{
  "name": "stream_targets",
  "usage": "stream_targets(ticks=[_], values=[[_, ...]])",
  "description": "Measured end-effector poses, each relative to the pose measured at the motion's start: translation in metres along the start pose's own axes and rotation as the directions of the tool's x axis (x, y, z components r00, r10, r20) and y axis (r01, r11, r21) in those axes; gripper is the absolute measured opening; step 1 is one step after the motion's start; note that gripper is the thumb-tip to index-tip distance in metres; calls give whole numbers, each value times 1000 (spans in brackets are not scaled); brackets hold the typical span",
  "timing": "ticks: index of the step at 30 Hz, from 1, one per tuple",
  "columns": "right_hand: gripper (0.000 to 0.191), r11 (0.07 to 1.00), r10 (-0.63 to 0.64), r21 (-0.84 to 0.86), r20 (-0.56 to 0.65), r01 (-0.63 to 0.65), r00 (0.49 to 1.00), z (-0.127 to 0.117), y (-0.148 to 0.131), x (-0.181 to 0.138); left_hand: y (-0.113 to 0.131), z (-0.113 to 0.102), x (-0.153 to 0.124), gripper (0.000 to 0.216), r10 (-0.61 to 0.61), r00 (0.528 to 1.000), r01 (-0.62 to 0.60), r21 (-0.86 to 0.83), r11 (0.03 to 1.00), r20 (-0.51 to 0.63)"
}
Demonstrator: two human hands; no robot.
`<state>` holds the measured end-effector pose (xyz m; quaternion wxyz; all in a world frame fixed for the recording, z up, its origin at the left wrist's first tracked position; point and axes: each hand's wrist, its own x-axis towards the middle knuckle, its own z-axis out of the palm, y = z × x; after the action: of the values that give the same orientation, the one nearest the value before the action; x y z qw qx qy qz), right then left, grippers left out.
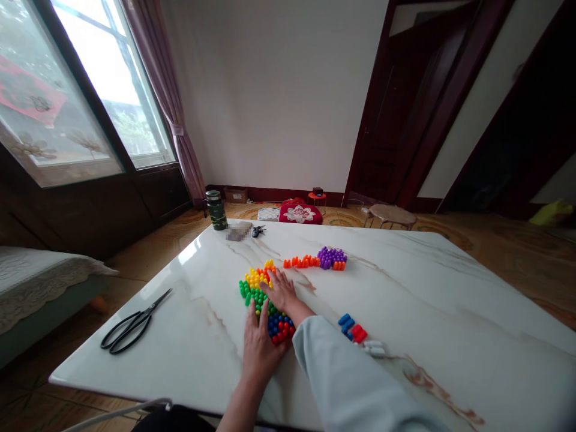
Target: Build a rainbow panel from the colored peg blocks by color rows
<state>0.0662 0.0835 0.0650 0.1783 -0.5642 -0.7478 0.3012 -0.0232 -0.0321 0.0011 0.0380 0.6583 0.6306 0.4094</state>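
A patch of joined plastic beads [257, 287] lies on the white marble table [450, 312], with yellow, orange, green, blue and red parts. My left hand [258, 345] rests flat at its near edge, fingers stretched over the green and blue beads, holding nothing. My right hand [281, 290] lies flat and open on the middle of the patch, its light sleeve [342, 378] crossing in from the right. A separate strip of orange and purple beads [320, 259] sits a little farther away. Loose blue, red and white pieces [359, 333] lie to the right of my arm.
Black scissors [134, 323] lie near the table's left edge. A dark green jar [216, 210], a blurred small object [239, 231] and keys [258, 230] stand at the far edge. Beyond are a red cushion [300, 213], a small stool [389, 215] and a bed [40, 282] on the left.
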Motion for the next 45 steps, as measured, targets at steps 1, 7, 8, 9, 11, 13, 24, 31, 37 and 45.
stream_targets(ticks=[1,7,8,9,11,13,24,31,37,45], values=[[72,999,-39,15,-24,39,999,-5,0,-7,1,-1,1,87,4,1000,-4,-10,1000,-8],[58,993,-120,-61,-454,103,883,-56,75,-127,5,-3,2,98,-9,1000,9,-6,1000,2],[56,991,-110,-117,-502,59,858,-62,96,-155,6,-3,2,99,-12,1000,12,-3,1000,-2],[55,984,-105,-179,-537,9,837,-65,117,-183,6,-4,2,99,-12,1000,12,0,1000,-9],[55,953,-75,-282,-569,-110,819,-65,155,-233,8,-5,2,97,0,1000,0,8,1000,-25],[58,925,-12,-315,-580,-211,815,-54,183,-264,9,-5,1,93,18,999,-17,16,1000,-38],[70,936,118,-223,-529,-272,841,2,110,-131,4,-3,1,77,10,999,-11,-21,1000,-51],[66,998,-40,26,-420,56,907,13,75,-82,-1,-1,2,69,-29,998,24,-74,997,-57],[57,978,-64,79,-768,194,637,-80,135,-20,0,-2,1,61,-104,993,97,-121,988,-58],[66,947,307,251,-509,-202,805,-149,214,66,1,-3,-2,54,-145,988,137,-139,981,-49]])
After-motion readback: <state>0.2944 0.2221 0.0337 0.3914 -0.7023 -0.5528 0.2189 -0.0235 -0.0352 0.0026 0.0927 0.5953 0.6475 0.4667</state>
